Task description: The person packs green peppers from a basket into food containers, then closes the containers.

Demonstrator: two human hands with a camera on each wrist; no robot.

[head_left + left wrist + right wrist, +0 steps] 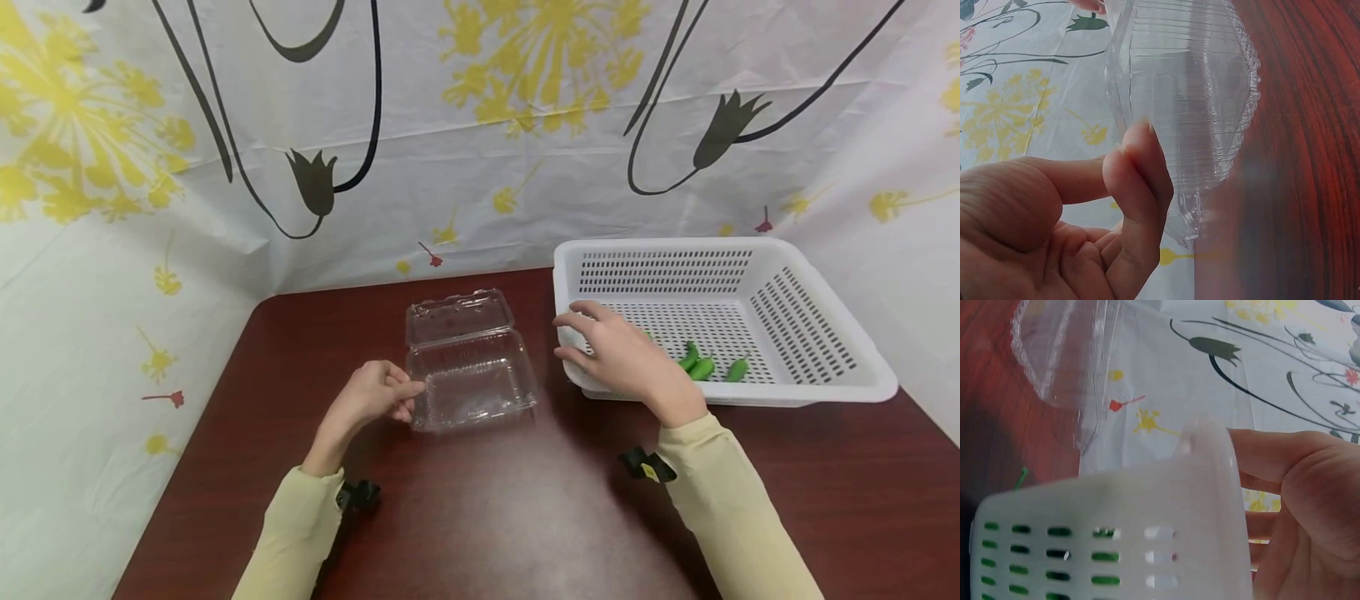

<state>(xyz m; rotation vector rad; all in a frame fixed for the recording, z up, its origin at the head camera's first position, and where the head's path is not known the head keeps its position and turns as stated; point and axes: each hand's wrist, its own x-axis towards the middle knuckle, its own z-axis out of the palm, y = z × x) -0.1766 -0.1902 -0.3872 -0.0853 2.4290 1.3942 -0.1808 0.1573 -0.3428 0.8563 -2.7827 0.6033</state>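
Clear container [474, 390], lid flipped open, sits near table's [480, 517] back edge; my left hand [378, 392] pinches its left rim. My right hand [618, 350]: loose, fingers apart over basket's [780, 393] left rim, can't tell if touching. Green peppers [702, 369] near basket's front wall. Looks like steadying step; grabbing peppers would need deeper reach.

A clear plastic clamshell [471, 385] lies open, its lid [459, 320] swung back on the far side. To its right stands a white slotted basket [832, 392]. Small green peppers [702, 369] lie inside, near its front wall
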